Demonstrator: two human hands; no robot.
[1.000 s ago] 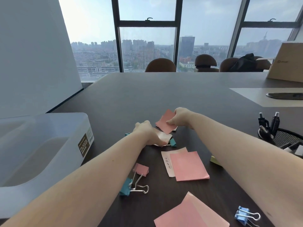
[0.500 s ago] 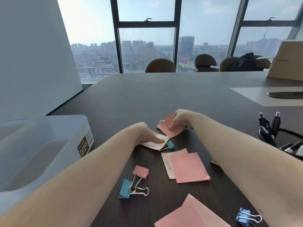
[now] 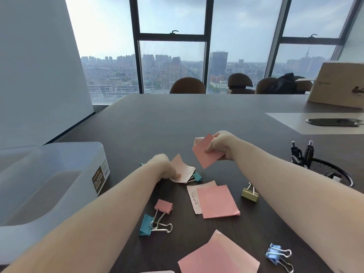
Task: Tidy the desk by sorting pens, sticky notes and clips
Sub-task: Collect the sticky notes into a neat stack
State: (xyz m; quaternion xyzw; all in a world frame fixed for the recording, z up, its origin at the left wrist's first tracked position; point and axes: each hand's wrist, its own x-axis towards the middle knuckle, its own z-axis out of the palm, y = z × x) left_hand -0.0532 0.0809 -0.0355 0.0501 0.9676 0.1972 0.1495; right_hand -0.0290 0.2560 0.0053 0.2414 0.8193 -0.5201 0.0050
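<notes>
while right hand (image 3: 220, 146) grips note (image 3: 204, 153): five clips.

Right hand (image 3: 221, 145) now raised off desk, pink sticky note (image 3: 205, 153) lifted with it; left hand (image 3: 164, 167) curls pale note (image 3: 182, 169) upward.

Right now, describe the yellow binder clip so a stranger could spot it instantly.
Start at the black mesh pen holder on the right. Left of it, beside the right forearm, lies the yellow binder clip. It is the only yellow one; the others are teal, pink or blue.
</notes>
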